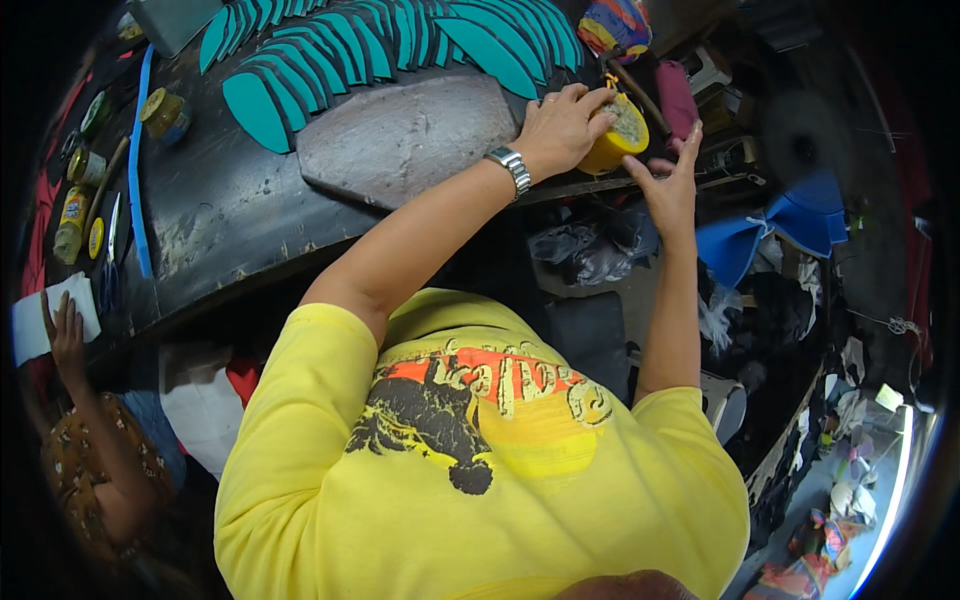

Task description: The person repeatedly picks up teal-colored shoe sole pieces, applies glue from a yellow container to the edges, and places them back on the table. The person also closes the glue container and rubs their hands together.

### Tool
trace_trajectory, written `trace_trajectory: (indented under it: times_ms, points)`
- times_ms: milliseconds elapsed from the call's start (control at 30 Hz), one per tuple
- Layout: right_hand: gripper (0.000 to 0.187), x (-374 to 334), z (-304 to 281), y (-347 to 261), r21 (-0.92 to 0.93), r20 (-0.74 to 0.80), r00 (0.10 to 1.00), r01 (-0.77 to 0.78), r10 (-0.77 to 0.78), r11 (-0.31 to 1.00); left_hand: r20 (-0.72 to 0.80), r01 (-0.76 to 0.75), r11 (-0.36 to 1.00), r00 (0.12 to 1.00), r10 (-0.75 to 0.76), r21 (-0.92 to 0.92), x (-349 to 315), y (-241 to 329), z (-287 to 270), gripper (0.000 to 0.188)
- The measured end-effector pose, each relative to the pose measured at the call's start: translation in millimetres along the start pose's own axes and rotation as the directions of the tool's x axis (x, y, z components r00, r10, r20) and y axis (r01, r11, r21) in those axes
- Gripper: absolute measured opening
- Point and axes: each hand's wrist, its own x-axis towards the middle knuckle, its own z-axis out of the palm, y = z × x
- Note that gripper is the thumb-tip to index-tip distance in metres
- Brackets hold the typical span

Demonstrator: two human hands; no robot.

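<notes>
At the table's right end stands a yellow tub with a crusted, greyish top. My left hand, wearing a metal watch, reaches across to it, fingers bent over its near left rim. My right hand is at the tub's right side with fingers spread and thumb close to its lower edge; whether the thumb touches cannot be told. Left of the tub lies a worn grey stone-like slab. Behind the slab, overlapping rows of teal, leaf-shaped pieces with dark edges cover the table.
The dark table carries a blue strip, glue-like jars and scissors at left. Another person's hand rests on white sheets there. A pink roll lies beyond the tub; blue material and plastic bags lie lower right.
</notes>
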Motion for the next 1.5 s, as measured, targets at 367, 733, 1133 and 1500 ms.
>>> trace_trajectory:
  times_ms: [367, 733, 1133, 1500]
  points:
    - [0.055, 12, 27, 23, -0.190, -0.093, 0.938, 0.313, -0.334, 0.931, 0.058, -0.074, 0.987, 0.996, 0.066, 0.144, -21, -12, -5, 0.065]
    - [0.035, 5, 17, 2, -0.176, -0.188, 0.935, 0.269, -0.301, 0.947, 0.196, 0.272, 0.766, 0.961, -0.193, -0.582, -11, 1, -21, 0.041]
    - [0.077, -29, 65, -80, -0.125, -0.131, 0.788, 0.589, -0.602, 0.798, 0.516, 0.428, -0.306, 0.790, -0.330, -0.850, -54, 39, -23, 0.048]
    - [0.075, -39, 94, -129, 0.790, 0.051, 0.983, 0.067, -0.175, 0.609, 0.008, 0.166, 0.399, 0.930, -0.368, -0.902, -85, 17, -27, 0.049]
